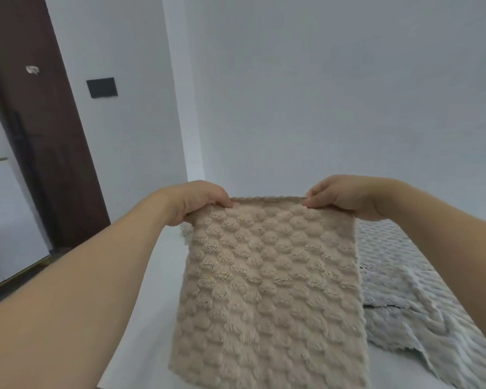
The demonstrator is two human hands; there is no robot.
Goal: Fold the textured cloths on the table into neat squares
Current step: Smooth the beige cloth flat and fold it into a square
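A beige cloth [267,290] with a bumpy, fluffy texture hangs in front of me over the white table [152,290]. My left hand [197,200] pinches its top left corner, and my right hand [348,196] pinches its top right corner. The cloth's top edge is stretched straight between the two hands. Its lower part reaches down to the bottom of the view. Pale grey-white textured cloths [404,299] lie rumpled on the table to the right, partly hidden behind the beige cloth and my right forearm.
A white wall stands right behind the table. A dark brown door [40,136] is at the left, with a black wall plate [101,87] beside it. The table's left edge runs down past my left forearm.
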